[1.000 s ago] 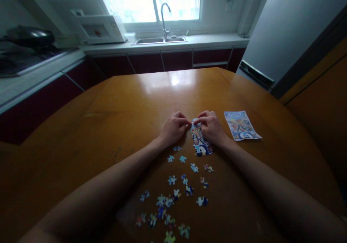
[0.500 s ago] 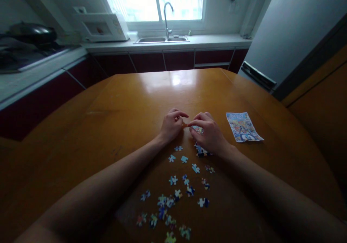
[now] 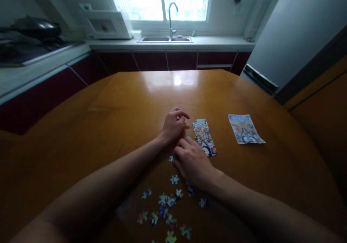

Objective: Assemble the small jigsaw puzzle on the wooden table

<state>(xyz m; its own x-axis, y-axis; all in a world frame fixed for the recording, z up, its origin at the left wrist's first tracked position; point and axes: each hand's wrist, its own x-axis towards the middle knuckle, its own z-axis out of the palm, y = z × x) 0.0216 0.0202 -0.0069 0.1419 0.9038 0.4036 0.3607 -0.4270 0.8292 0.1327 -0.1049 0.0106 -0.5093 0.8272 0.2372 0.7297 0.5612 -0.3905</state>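
Observation:
A partly joined jigsaw puzzle, a narrow colourful strip with knobs along its left edge, lies flat on the table. Just left of its upper end rests my left hand, index finger stretched out and the others loosely bent, nothing visible in it. My right hand is lowered beside the strip's lower left side, over some loose pieces. Its fingers curl down and their tips are hidden, so what they hold does not show. A pale blue puzzle piece peeks out by its fingertips; another puzzle piece lies nearer me.
Several loose puzzle pieces are scattered on the wooden table close to me. To the right lies a printed picture sheet. Beyond the table are a sink, a microwave and a fridge.
My right hand has left the top of the puzzle strip and come down and left over the loose pieces, uncovering the strip. My left hand has drawn slightly away from the strip.

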